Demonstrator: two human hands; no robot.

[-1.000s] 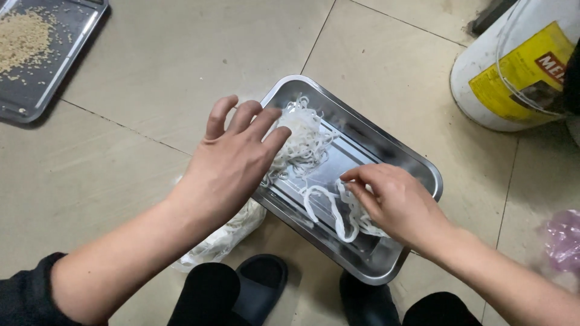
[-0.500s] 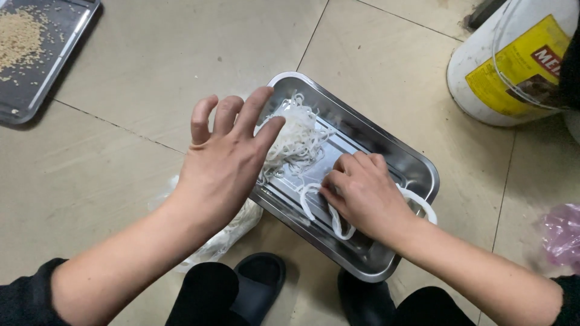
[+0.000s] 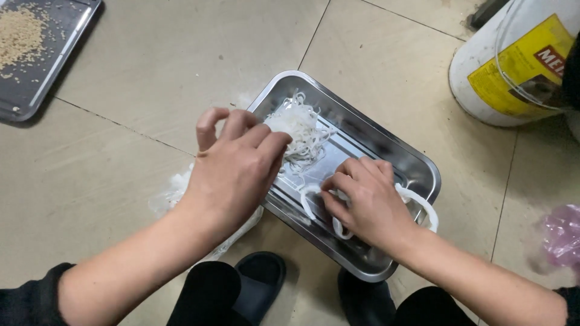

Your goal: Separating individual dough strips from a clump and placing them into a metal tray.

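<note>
Grip, L hand (image 3: 232, 172): fingers curled loosely over the near edge of a pile of thin white strands (image 3: 299, 130), fingertips touching it, thumb side raised; can't tell if any strands are actually pinched. Grip, R hand (image 3: 368, 202): fingers bent down onto wide white ribbon loops (image 3: 417, 202), pressing or gathering them against the tray floor; palm hides the fingertips, so closed-or-not can't be told.

Location: both materials lie inside a rectangular steel tray (image 3: 417, 166) on the tiled floor (image 3: 181, 66). Strand pile sits just beyond the L fingertips, toward the tray's far corner; ribbon loops are under and to the outer side of the R hand, one loop showing past the wrist.

Step, judged: sorting or separating two kinds of pale strips in the tray, mid-way, both piles loose. Next move would call for a light pinch, since strands are tangled and would drag neighbours along.

Materials: tray is polished metal w/ rolled rim, ribbed floor, reflective. Strands look limp, fine, slightly translucent. Loops are flat, broader, smooth. Crumpled clear plastic bag (image 3: 172, 193) lies under the L wrist, outside the tray. Well away beyond the L hand: a dark tray of tan grains (image 3: 24, 36). Beyond the R hand: a white bucket w/ yellow label (image 3: 513, 66). Pink plastic (image 3: 562, 235) is off to the R forearm's outer side.
</note>
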